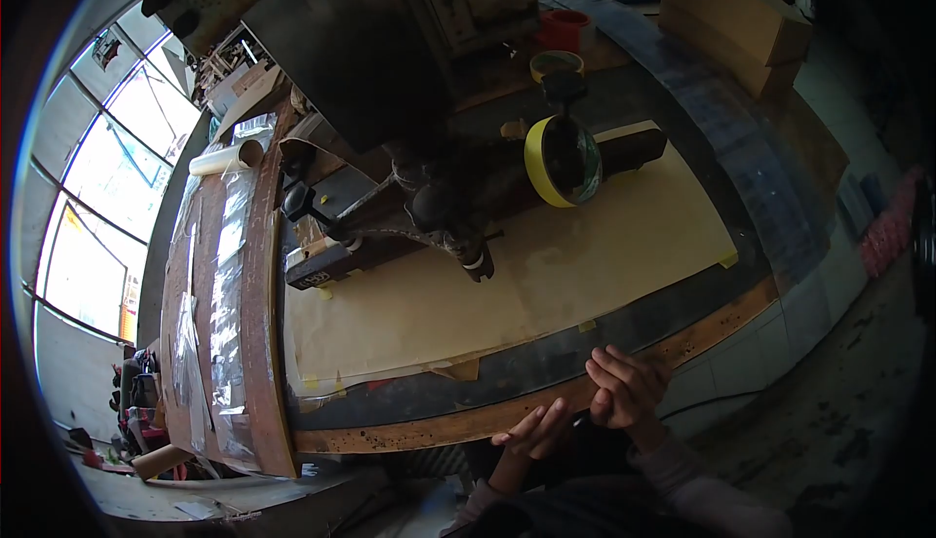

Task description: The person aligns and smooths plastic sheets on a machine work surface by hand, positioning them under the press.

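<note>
Loosely, left fingers (551, 419) stretch empty, right fingers (619, 370) curl, hold unclear, by a wood-edged bench (390, 438), windows (148, 104) bright at left.

The left hand (534, 431) is raised, its fingers loosely extended. Just beside it, and a little farther forward, the right hand (629, 384) has gently bent fingers, the thumb below them. Behind the hands, the left forearm (478, 502) and right forearm (704, 491) are sleeved, both wrists bare.
</note>
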`<state>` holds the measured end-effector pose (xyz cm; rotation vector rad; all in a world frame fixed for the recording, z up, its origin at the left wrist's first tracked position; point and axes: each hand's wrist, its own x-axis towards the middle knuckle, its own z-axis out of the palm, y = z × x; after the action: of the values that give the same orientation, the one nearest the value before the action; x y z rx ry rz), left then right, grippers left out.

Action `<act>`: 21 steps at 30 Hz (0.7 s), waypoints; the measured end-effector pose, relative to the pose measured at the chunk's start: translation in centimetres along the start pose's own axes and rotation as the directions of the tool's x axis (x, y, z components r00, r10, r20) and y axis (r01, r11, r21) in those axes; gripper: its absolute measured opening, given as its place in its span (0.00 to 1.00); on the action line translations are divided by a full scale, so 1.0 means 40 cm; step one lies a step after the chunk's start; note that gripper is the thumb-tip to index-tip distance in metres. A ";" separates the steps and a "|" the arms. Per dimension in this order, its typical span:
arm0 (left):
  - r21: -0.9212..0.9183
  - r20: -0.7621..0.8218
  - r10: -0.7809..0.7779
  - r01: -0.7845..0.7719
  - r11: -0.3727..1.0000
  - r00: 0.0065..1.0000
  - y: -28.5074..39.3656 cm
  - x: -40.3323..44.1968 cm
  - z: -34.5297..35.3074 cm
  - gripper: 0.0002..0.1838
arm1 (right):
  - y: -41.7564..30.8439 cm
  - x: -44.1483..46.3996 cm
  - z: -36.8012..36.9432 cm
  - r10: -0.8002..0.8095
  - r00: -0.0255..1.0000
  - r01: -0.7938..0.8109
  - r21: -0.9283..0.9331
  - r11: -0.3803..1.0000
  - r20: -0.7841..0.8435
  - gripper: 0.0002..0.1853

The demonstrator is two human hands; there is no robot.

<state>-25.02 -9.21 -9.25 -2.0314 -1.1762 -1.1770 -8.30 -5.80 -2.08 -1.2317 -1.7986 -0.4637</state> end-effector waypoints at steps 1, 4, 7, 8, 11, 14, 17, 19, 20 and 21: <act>-0.001 -0.008 -0.001 0.001 1.000 1.000 0.001 -0.001 0.002 0.12 | 0.000 0.000 0.000 -0.001 1.000 0.001 -0.002 1.000 -0.002 0.15; -0.005 -0.012 0.008 -0.008 1.000 1.000 -0.001 0.008 0.003 0.12 | 0.000 -0.004 0.002 0.017 1.000 -0.017 -0.002 1.000 -0.004 0.16; -0.005 0.024 0.017 -0.017 1.000 1.000 -0.004 0.018 -0.005 0.13 | 0.001 -0.003 0.001 0.016 1.000 -0.016 -0.001 1.000 0.001 0.16; -0.005 0.038 0.007 -0.007 1.000 0.999 0.000 0.009 -0.007 0.13 | 0.001 -0.003 0.001 0.015 1.000 -0.015 -0.001 1.000 0.001 0.16; 0.008 0.083 0.002 -0.003 1.000 0.997 0.005 0.001 -0.017 0.14 | 0.001 -0.002 0.001 0.007 1.000 -0.007 -0.006 1.000 0.003 0.15; 0.036 0.115 0.048 -0.053 0.998 0.992 -0.004 -0.005 -0.023 0.18 | -0.002 0.004 -0.003 -0.002 1.000 0.002 -0.012 1.000 0.006 0.15; 0.030 0.091 0.035 -0.037 0.999 0.995 -0.003 0.000 -0.017 0.16 | -0.002 0.007 -0.003 0.000 1.000 0.000 -0.004 1.000 0.004 0.15; 0.010 0.058 0.009 -0.010 1.000 0.998 0.002 0.004 -0.010 0.14 | -0.002 0.008 -0.001 -0.003 1.000 0.003 -0.001 1.000 -0.005 0.16; -0.002 0.040 0.002 -0.002 1.000 0.999 0.003 0.003 -0.005 0.14 | -0.002 0.008 0.000 -0.003 1.000 0.002 -0.001 1.000 -0.012 0.16; -0.013 0.023 -0.005 0.005 1.000 1.000 0.003 0.002 0.000 0.14 | -0.001 0.009 0.001 -0.002 1.000 0.002 0.000 1.000 -0.020 0.16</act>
<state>-24.88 -9.22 -9.17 -2.0574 -1.1880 -1.1696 -8.40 -5.59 -1.81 -1.2213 -1.7828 -0.4763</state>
